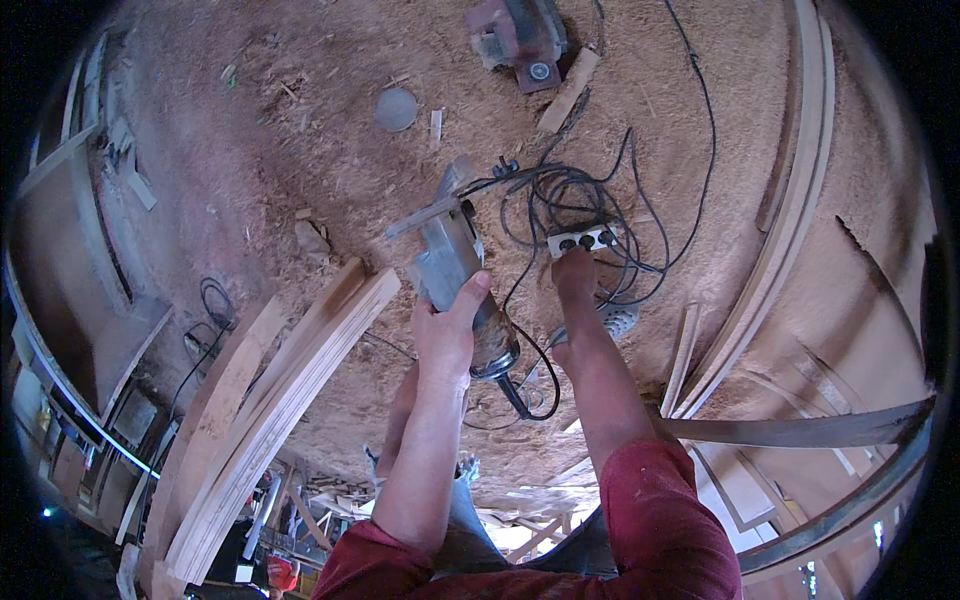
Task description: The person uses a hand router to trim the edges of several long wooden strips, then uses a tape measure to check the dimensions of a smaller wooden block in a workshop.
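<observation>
My left hand [446, 335] is wrapped round the grey barrel-shaped body of a corded power tool [452, 255]. The tool has a flat plate across its far end, and its black cord leaves the near end. A white power strip [582, 240] with black plugs in it lies on the floor to the right. My right hand [573, 277] reaches down to the strip's near edge, its fingers closed there. The back of the hand hides whether they grip a plug or the strip itself. Tangled black cable [560, 195] loops around the strip.
Sawdust covers the floor [300, 150]. Curved wooden pieces [290, 400] stand at the left, and long boards [785, 230] run along the right. A reddish machine [520, 40] sits at the far side, near a wood offcut [570, 90] and a grey disc [395, 109].
</observation>
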`<act>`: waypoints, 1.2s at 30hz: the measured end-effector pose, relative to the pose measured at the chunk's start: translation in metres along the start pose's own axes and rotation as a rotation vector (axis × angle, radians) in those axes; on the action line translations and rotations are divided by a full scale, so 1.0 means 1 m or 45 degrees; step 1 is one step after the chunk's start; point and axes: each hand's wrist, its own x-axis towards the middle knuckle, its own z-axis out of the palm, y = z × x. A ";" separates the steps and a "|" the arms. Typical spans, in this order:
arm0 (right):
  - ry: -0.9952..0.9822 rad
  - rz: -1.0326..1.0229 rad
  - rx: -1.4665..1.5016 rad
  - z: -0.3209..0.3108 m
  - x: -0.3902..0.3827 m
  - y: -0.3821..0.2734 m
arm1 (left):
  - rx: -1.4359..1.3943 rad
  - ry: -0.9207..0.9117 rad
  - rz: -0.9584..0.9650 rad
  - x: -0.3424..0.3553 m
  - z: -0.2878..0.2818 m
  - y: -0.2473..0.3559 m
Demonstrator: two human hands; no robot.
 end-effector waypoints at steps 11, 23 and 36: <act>-0.175 -0.192 -0.155 0.009 0.017 -0.006 | 0.033 0.043 0.019 -0.003 -0.009 -0.001; -0.117 -0.623 -0.205 -0.048 -0.015 0.010 | 0.114 -0.051 0.046 -0.006 -0.002 -0.008; 0.592 -1.516 0.191 -0.365 -0.380 0.142 | 0.269 -0.998 -0.156 -0.227 -0.008 -0.021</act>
